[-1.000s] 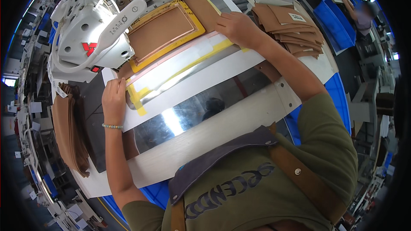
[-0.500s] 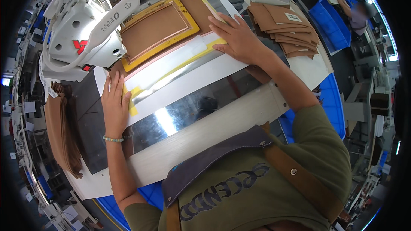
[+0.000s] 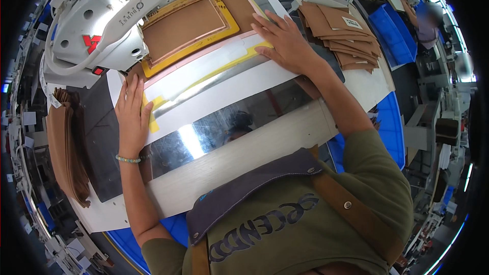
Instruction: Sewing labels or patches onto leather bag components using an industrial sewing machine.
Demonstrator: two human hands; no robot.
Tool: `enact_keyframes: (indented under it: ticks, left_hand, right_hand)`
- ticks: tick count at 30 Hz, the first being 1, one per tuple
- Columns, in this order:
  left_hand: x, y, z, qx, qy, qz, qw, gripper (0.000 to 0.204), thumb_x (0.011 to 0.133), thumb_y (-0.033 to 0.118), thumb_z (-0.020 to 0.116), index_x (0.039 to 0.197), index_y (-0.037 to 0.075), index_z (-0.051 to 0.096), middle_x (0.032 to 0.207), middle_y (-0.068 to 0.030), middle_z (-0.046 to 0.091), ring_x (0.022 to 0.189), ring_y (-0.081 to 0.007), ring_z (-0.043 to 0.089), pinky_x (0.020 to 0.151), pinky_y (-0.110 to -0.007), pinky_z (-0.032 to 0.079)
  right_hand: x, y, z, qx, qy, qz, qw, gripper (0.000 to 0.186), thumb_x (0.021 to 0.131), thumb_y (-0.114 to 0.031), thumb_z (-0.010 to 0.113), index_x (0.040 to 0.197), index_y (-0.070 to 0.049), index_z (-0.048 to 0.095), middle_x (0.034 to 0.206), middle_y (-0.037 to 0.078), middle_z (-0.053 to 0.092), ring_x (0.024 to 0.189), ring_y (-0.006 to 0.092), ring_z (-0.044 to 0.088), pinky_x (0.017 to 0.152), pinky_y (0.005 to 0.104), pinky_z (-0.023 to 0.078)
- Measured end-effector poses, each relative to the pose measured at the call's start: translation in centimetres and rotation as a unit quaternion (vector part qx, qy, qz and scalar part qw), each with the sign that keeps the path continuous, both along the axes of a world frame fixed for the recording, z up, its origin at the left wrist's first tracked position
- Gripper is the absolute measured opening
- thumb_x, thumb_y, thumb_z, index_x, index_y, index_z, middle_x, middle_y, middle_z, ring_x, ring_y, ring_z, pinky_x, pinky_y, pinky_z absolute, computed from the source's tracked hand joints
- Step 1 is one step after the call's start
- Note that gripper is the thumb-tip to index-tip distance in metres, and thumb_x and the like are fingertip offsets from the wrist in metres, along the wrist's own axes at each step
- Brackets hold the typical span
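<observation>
At the worktable, under the white machine head (image 3: 91,33), a brown piece (image 3: 235,7) lies flat with a yellow frame (image 3: 196,48) resting on it. From where I stand, the person's left hand (image 3: 132,117) is laid flat, its fingertips at the piece's left end and its thumb near the yellow tape (image 3: 154,125). The right hand (image 3: 285,46) is spread over the other end, fingers apart, grasping nothing; the left has no grip on anything either. A white sheet (image 3: 204,109) reaches out below the piece, over a shiny plate (image 3: 219,135). More brown pieces are stacked at the left (image 3: 66,153) and beyond the right hand.
</observation>
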State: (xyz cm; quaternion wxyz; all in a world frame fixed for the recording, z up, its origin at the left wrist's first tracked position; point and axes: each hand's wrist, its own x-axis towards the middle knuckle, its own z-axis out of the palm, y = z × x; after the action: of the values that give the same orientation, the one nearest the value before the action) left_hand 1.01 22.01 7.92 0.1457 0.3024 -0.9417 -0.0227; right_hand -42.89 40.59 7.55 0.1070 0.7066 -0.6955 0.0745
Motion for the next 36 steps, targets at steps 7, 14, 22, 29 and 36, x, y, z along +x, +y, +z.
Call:
enact_keyframes:
  ticks: [7, 14, 22, 29, 36]
  left_hand:
    - [0.0, 0.3, 0.4, 0.001, -0.009, 0.004, 1.000, 0.059, 0.109, 0.027, 0.056, 0.164, 0.008, 0.045, 0.171, -0.0140, 0.043, 0.159, -0.0378, 0.035, 0.128, -0.049, 0.026]
    - [0.9, 0.7, 0.3, -0.030, 0.038, 0.057, 0.997, 0.061, 0.105, 0.033, 0.066, 0.160, 0.009, 0.052, 0.169, -0.0170, 0.044, 0.155, -0.0422, 0.039, 0.125, -0.052, 0.032]
    - [1.4, 0.4, 0.2, 0.005, 0.012, 0.055, 0.998, 0.055, 0.106, 0.035, 0.066, 0.154, 0.009, 0.059, 0.169, -0.0161, 0.045, 0.154, -0.0413, 0.041, 0.123, -0.050, 0.034]
    - [1.5, 0.2, 0.6, 0.016, 0.023, 0.020, 0.999, 0.050, 0.106, 0.019, 0.063, 0.154, 0.004, 0.057, 0.167, -0.0186, 0.047, 0.153, -0.0415, 0.043, 0.125, -0.050, 0.034]
    - [1.9, -0.1, 0.2, 0.021, 0.023, 0.007, 0.999, 0.051, 0.106, 0.013, 0.060, 0.155, 0.001, 0.054, 0.169, -0.0196, 0.044, 0.154, -0.0423, 0.042, 0.126, -0.050, 0.033]
  right_hand:
    - [-0.4, 0.4, 0.5, -0.014, -0.008, 0.021, 1.000, 0.065, 0.111, -0.053, 0.049, 0.156, -0.007, 0.055, 0.171, 0.010, 0.042, 0.161, 0.0313, 0.030, 0.131, 0.0537, 0.022]
    - [0.3, 0.3, 0.7, -0.015, -0.064, 0.021, 0.998, 0.057, 0.112, -0.044, 0.052, 0.156, -0.009, 0.056, 0.169, 0.011, 0.045, 0.161, 0.0334, 0.031, 0.130, 0.0543, 0.025]
    - [0.1, 0.4, 0.6, -0.003, -0.073, 0.011, 0.997, 0.056, 0.112, -0.042, 0.051, 0.157, -0.009, 0.055, 0.170, 0.011, 0.044, 0.160, 0.0352, 0.031, 0.130, 0.0551, 0.024]
    - [-0.1, 0.5, -0.7, -0.030, -0.082, 0.026, 0.996, 0.060, 0.111, -0.048, 0.052, 0.156, -0.009, 0.055, 0.168, 0.012, 0.046, 0.159, 0.0338, 0.034, 0.128, 0.0593, 0.025]
    - [-3.4, 1.1, 3.7, -0.160, -0.043, -0.005, 0.986, 0.053, 0.106, -0.038, 0.064, 0.150, -0.009, 0.060, 0.160, 0.013, 0.054, 0.150, 0.0348, 0.046, 0.122, 0.0535, 0.038]
